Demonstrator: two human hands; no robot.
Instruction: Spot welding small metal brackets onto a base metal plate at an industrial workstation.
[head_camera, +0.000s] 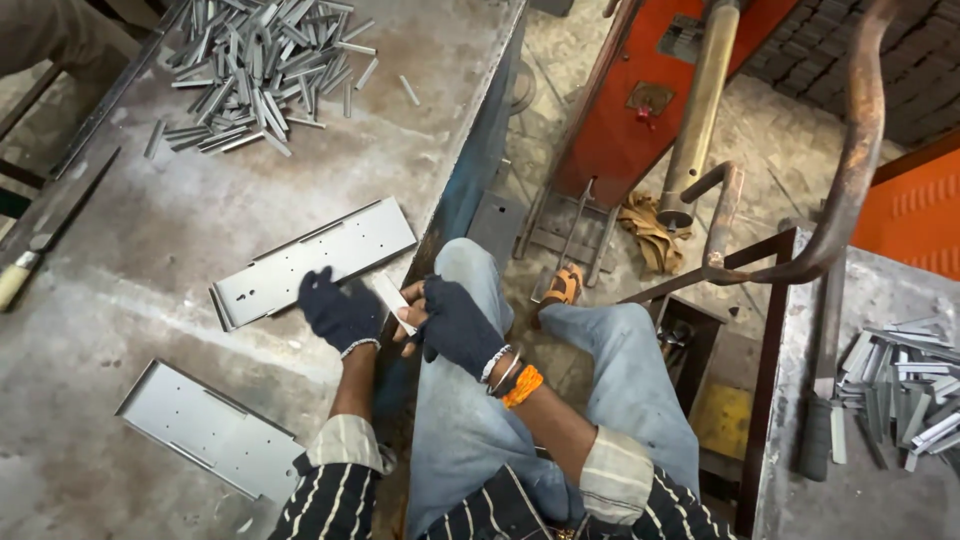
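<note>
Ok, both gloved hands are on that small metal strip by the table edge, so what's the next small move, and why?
Probably carry the small metal strip left onto the perforated metal plate. The left hand already rests at that plate's near edge, the right hand pinches the strip right beside it, and no strip lies on the plate yet.

It was a metalworking shop. A worn steel bench lay beneath the gloved left hand, with punched sheet-metal panels just beyond it and a heap of cut metal strips farther off. An orange machine stood past the right hand.
</note>
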